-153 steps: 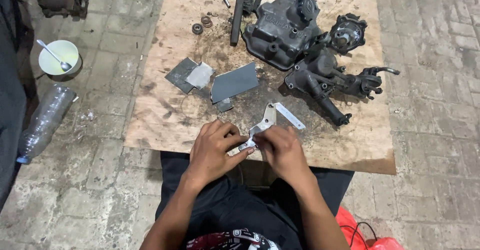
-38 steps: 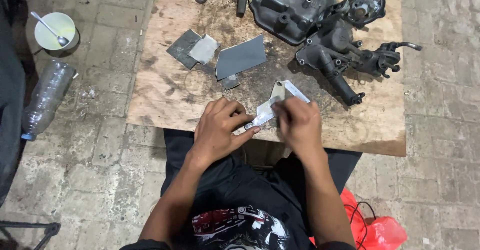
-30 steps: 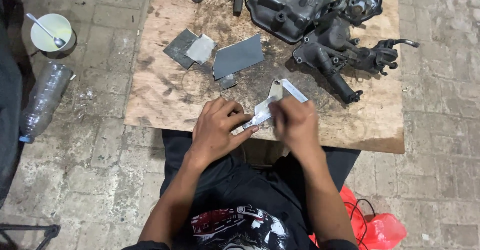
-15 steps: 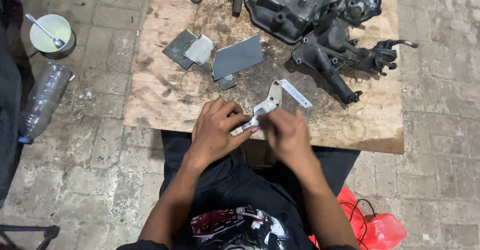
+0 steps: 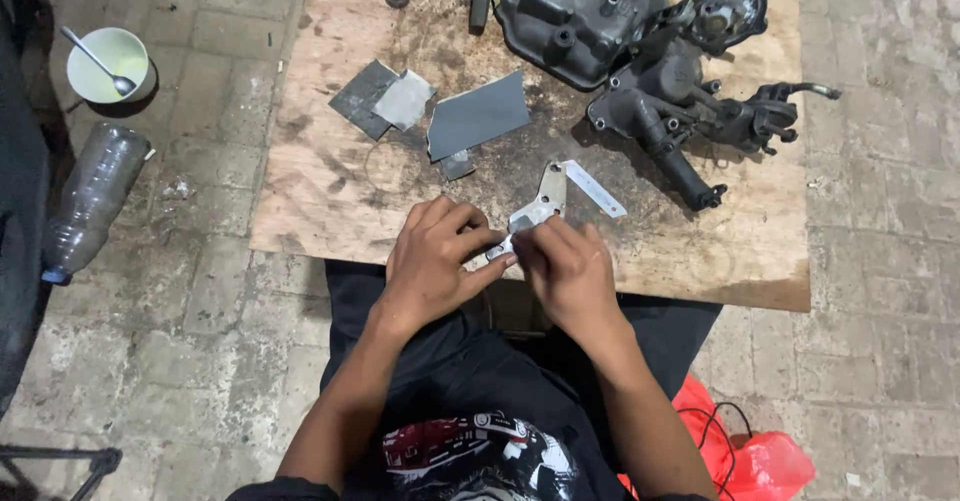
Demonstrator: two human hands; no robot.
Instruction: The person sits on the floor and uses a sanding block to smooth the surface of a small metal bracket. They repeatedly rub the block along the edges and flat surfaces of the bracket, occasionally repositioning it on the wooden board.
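Observation:
A pale metal bracket [image 5: 547, 197] with holes rests on the wooden board [image 5: 310, 201] near its front edge. My left hand [image 5: 432, 261] pinches the bracket's near end. My right hand [image 5: 568, 267] presses a small piece of grey sandpaper against the same end; the paper is mostly hidden under the fingers. A narrow white strip [image 5: 594, 188] lies just right of the bracket.
Grey sandpaper sheets [image 5: 478, 115] and smaller pieces [image 5: 384, 99] lie mid-board. Dark engine castings [image 5: 650, 56] fill the back right. A green bowl with a spoon [image 5: 108, 64] and a plastic bottle [image 5: 92, 201] are on the paving at left. A red bag [image 5: 745, 451] lies by my right leg.
My right hand has slid back along the bracket toward me, from its upper part down to the near end. The left hand keeps its grip.

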